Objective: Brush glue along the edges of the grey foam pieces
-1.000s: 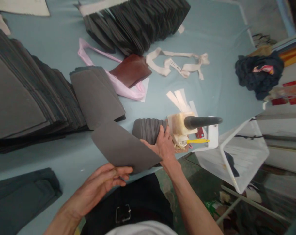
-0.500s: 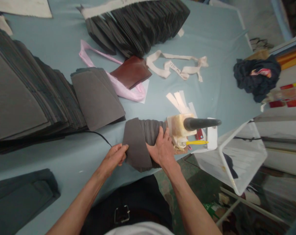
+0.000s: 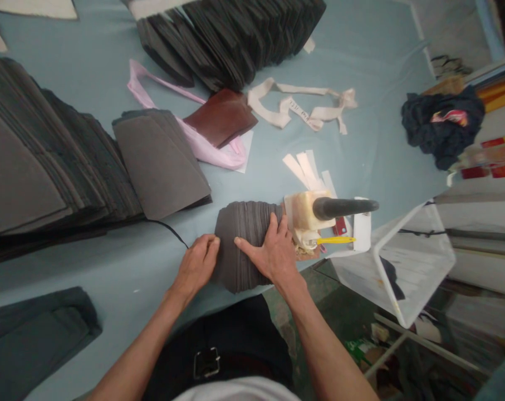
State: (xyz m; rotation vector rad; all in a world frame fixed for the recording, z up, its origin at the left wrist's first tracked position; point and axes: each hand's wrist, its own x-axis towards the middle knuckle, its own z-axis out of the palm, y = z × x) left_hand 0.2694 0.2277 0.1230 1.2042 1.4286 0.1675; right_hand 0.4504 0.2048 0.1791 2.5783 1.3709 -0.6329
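A fanned stack of dark grey pieces (image 3: 246,223) lies near the table's front edge, its layers overlapping tightly. My left hand (image 3: 201,257) pinches the left edge of this stack with thumb and fingers together. Spread over the stack's right part, my right hand (image 3: 273,250) rests with its thumb pointing left and its fingers apart. Just right of those fingertips stands a cream-coloured block (image 3: 310,210) with a black handle (image 3: 344,208). A yellow brush (image 3: 336,240) lies below the handle. Another grey stack (image 3: 158,161) lies up and to the left.
Large dark stacks (image 3: 22,150) fill the left side, and a long fanned bundle (image 3: 235,39) lies at the back. A pink strip (image 3: 210,153), a brown piece (image 3: 222,117) and white ribbon (image 3: 279,118) lie mid-table. A white-framed bin (image 3: 377,262) hangs at the right edge.
The wide top piece now lies closer in line with the stack's other layers. My right thumb has moved left and up onto it. The view has shifted slightly.
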